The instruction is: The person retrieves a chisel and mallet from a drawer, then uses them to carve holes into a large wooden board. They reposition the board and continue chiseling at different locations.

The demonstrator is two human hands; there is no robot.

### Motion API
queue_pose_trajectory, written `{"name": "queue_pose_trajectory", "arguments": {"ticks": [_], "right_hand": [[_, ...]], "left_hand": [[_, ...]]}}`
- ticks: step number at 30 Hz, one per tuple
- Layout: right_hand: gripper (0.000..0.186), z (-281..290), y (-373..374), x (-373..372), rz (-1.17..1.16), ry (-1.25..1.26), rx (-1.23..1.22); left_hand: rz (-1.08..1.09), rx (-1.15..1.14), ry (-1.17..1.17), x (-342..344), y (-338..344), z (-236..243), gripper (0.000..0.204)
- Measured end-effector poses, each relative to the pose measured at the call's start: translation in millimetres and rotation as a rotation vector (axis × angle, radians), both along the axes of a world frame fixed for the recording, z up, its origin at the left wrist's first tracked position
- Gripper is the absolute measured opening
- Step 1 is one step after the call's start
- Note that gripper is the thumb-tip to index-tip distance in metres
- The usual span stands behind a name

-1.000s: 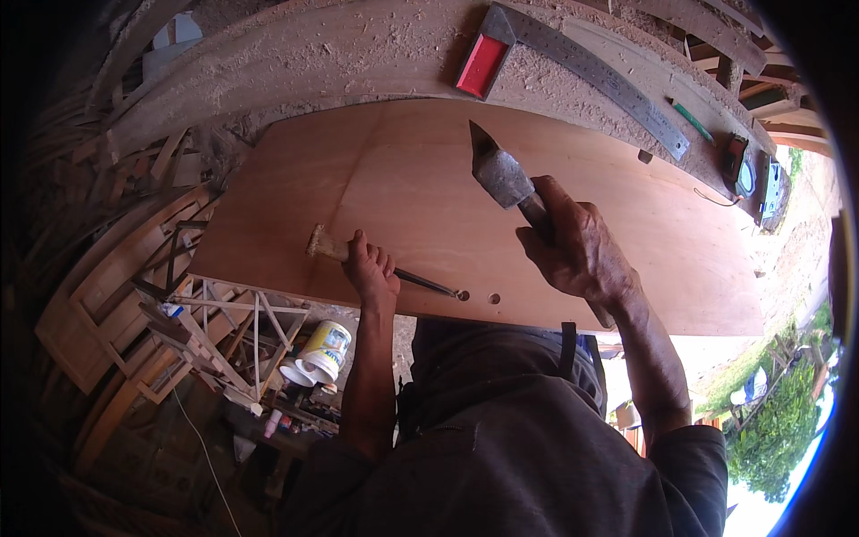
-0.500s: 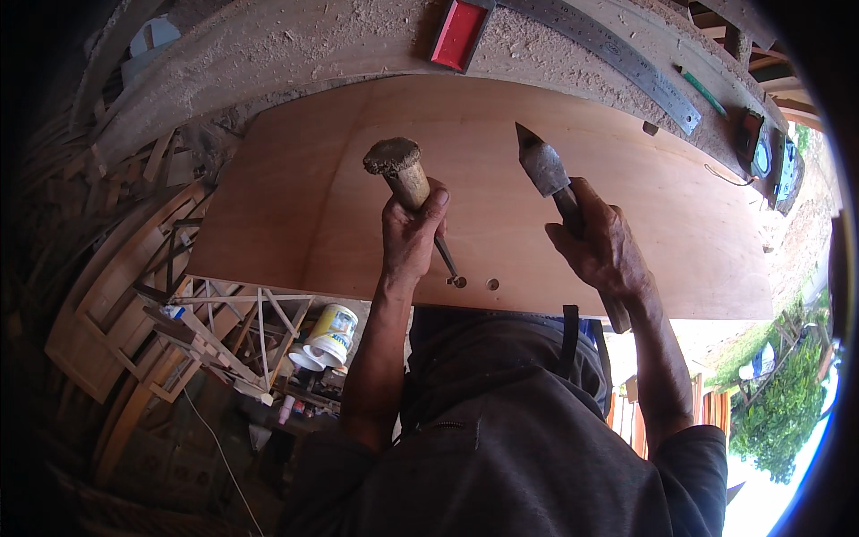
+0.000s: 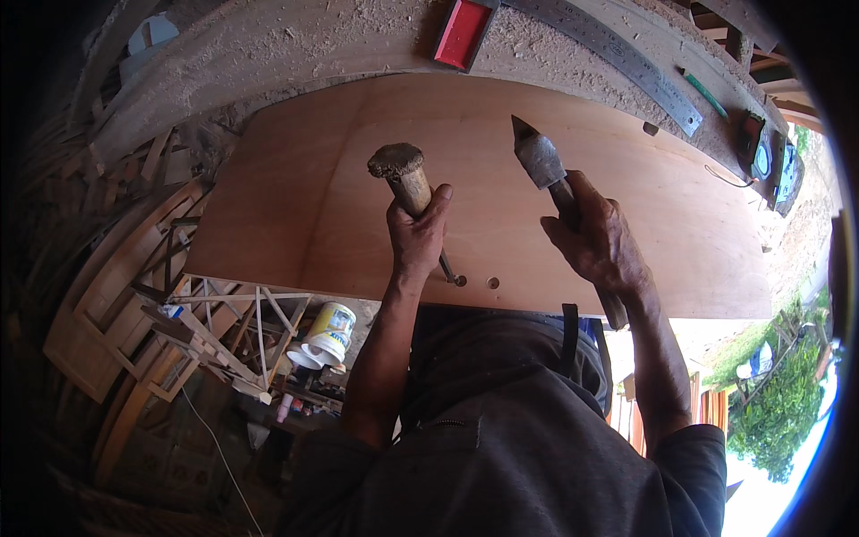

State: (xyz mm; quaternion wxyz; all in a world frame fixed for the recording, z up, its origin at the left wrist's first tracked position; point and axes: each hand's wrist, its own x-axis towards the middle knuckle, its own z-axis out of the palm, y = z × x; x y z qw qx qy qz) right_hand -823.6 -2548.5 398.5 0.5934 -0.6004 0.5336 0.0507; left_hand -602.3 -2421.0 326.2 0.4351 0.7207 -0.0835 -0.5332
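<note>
My left hand (image 3: 419, 234) is closed round the wooden handle of a chisel (image 3: 411, 190), whose top end is frayed and mushroomed. The chisel's metal blade slants down to one of two small round holes (image 3: 460, 281) near the front edge of a reddish-brown wooden panel (image 3: 268, 206). A second hole (image 3: 492, 283) lies just to its right. My right hand (image 3: 601, 237) grips the handle of a hammer (image 3: 540, 157); its dark pointed metal head is raised over the panel, apart from the chisel. My right thumb sticks out from the handle.
Beyond the panel, a bench strewn with wood shavings (image 3: 340, 45) bears a red tray-like box (image 3: 462, 34), a metal ruler (image 3: 617, 63), a green pencil (image 3: 705, 93) and a tape measure (image 3: 757, 154). Wooden frames (image 3: 116, 304) and a white-yellow bucket (image 3: 330, 331) are at the left.
My left hand and the chisel handle have shifted slightly right and down, leaving the chisel more upright. The hammer head has risen slightly to the upper left.
</note>
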Motion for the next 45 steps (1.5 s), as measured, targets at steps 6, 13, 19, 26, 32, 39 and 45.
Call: {"name": "queue_pose_trajectory", "arguments": {"ticks": [6, 13, 19, 26, 32, 39, 45], "right_hand": [[0.029, 16.1, -7.4, 4.5, 0.022, -0.08, -0.031], [0.04, 64.1, -62.6, 43.5, -0.29, -0.303, -0.498], [0.03, 23.0, -44.1, 44.7, 0.604, -0.183, -0.189], [0.042, 26.1, -11.0, 31.7, 0.011, -0.156, 0.008], [0.042, 16.9, 6.3, 12.8, 0.065, -0.081, 0.001], [0.041, 13.9, 17.2, 8.7, 0.077, -0.011, 0.055], [0.041, 15.8, 18.9, 19.4, 0.088, -0.014, 0.041]], "left_hand": [[-0.235, 0.018, -0.036, -14.4, -2.1, 11.2, 0.028], [-0.251, 0.088, -0.034, -10.8, 2.3, 17.3, 0.019], [-0.025, -0.148, -0.102, -17.8, 30.9, 24.4, 0.018], [0.213, -0.215, -0.009, 33.9, -33.0, 25.8, 0.029], [-0.147, -0.166, -0.072, 12.6, -19.2, 21.3, 0.02], [-0.053, -0.047, -0.007, 1.2, -12.0, 23.3, 0.029], [-0.091, -0.161, -0.165, 5.2, 7.4, -1.9, 0.031]]}}
